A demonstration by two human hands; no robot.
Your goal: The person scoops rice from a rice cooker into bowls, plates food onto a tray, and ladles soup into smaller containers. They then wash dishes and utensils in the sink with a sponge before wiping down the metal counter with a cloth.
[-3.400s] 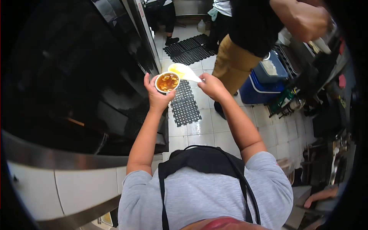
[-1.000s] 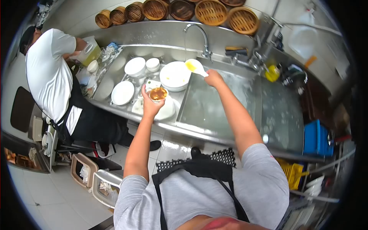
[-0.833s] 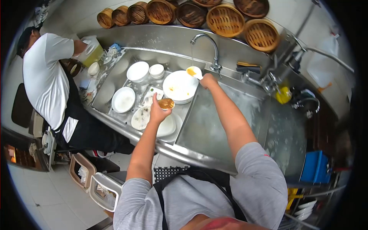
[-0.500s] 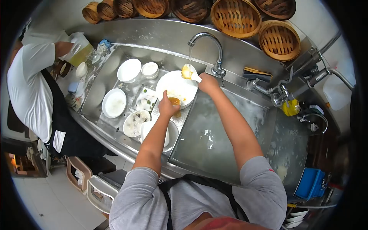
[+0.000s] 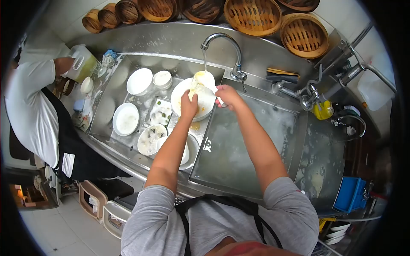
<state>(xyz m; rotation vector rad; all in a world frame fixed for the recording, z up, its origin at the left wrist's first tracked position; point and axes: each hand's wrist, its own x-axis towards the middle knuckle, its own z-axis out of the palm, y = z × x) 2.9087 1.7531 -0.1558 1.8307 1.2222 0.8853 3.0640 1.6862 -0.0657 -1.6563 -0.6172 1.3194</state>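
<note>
Eight round brown bamboo steamers [image 5: 304, 36] were visible above one curved chrome faucet [image 5: 222, 36]. Below its running stream [image 5: 205, 59], the right hand [image 5: 229, 97] grasped one white wide-bowled ladle [image 5: 207, 80] by the handle, over one large round white bowl [image 5: 206, 105]; whether the left hand [image 5: 188, 106], just beside, held anything was unclear.

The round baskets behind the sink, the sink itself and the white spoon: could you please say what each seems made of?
Round baskets: probably bamboo, matte brown, with slatted bottoms and bent rims. Sink: likely stainless steel, dull grey with blurred reflections. White spoon: smooth, possibly plastic or ceramic; the look leaves it open.
</note>
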